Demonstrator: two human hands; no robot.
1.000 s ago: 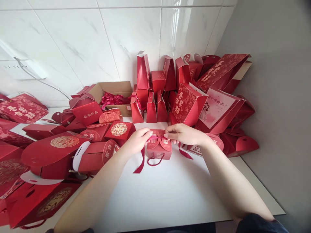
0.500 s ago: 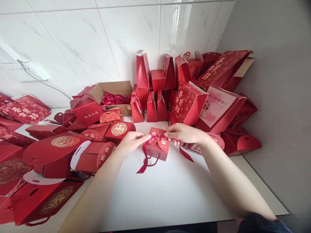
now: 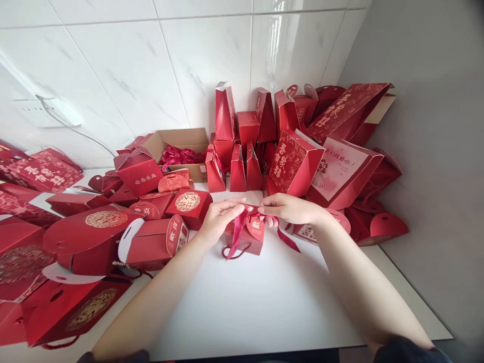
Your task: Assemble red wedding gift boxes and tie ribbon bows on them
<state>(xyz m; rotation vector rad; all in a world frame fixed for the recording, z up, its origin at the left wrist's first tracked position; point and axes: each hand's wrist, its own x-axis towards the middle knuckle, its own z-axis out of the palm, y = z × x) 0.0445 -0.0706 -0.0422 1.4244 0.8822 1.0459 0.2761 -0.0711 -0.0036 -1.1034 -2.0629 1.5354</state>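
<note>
A small red gift box (image 3: 252, 237) with gold print and round top flaps stands on the white table (image 3: 257, 302). A dark red ribbon (image 3: 239, 229) runs across its top, and one tail (image 3: 288, 240) trails to the right. My left hand (image 3: 219, 219) pinches the ribbon at the box's left side. My right hand (image 3: 289, 207) pinches the ribbon over the box's top right. Both hands have closed fingers and touch the box top.
Red gift boxes and bags crowd the left (image 3: 91, 237) and the back right corner (image 3: 298, 161). An open cardboard carton (image 3: 177, 138) holding red ribbons sits against the tiled wall. A grey wall closes the right side. The table's front edge runs near my arms.
The ribbon's left tail, which hung down beside the box, is now gathered up over the box front in my left hand. The right hand stays at the box top.
</note>
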